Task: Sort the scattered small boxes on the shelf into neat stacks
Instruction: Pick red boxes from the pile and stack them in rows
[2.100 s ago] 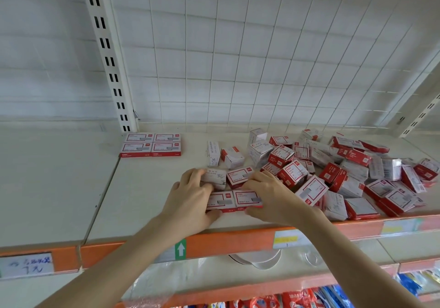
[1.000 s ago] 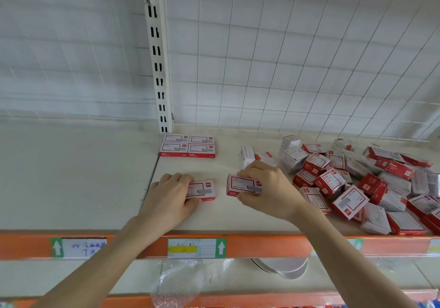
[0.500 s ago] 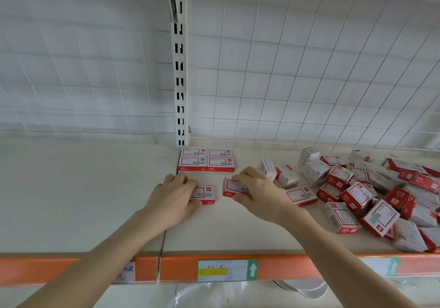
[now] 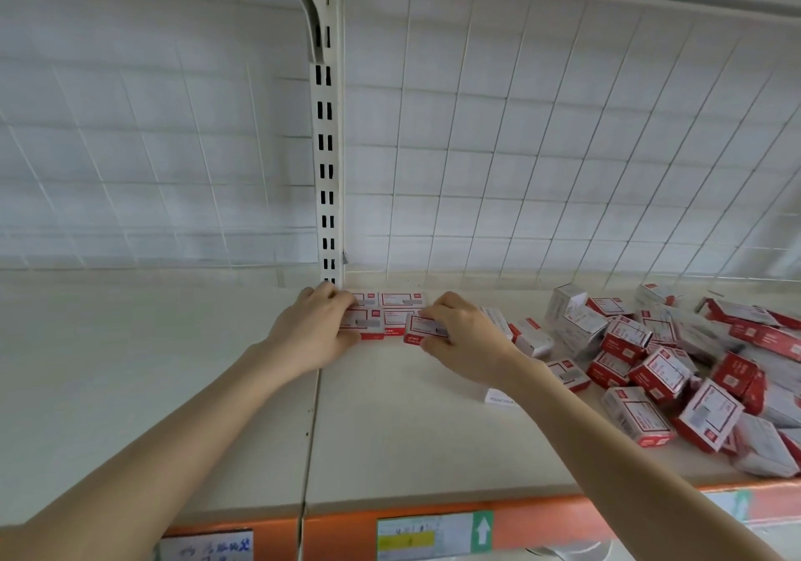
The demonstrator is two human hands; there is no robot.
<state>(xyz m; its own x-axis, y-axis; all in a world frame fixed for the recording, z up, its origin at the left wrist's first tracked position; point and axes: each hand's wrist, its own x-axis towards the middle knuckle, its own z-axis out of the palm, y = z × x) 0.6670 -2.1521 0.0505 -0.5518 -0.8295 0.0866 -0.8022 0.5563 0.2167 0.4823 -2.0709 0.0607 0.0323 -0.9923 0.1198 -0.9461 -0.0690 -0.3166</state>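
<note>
- We see the left grip [image 4: 316,326] at the back of the shelf [image 4: 390,430], right at the foot of the slotted upright [image 4: 326,170].
- Its fingers bend over the left end of a neat block [image 4: 403,300] of red-and-white boxes lying flat in two rows. Its thumb sits against the front edge of the front-left box [image 4: 368,323], so it holds that box. The palm hides part of the box.
- We see the right grip [image 4: 468,339] just to the right, pinching another small box [image 4: 427,328] between thumb and bent fingers.
- This pinched box sits at the front right corner of the neat block, touching it and turned slightly out of line with the rows. We cannot tell whether it lies on the shelf or over the edge of a box beneath.
- Both forearms are bare and reach in from the bottom of the view.
- To the right we see the loose pile [image 4: 650,365] of the same boxes, tumbled at all angles, some on edge and some flat. It spreads to the right border of the view.
- A small white paper slip [image 4: 500,398] lies on the shelf beside the right wrist.
- Behind stands a white wire grid [image 4: 520,170].
- Along the front runs an orange rail [image 4: 542,526] carrying a price label [image 4: 433,534] with a green arrow and, further left, a handwritten tag [image 4: 208,547].
</note>
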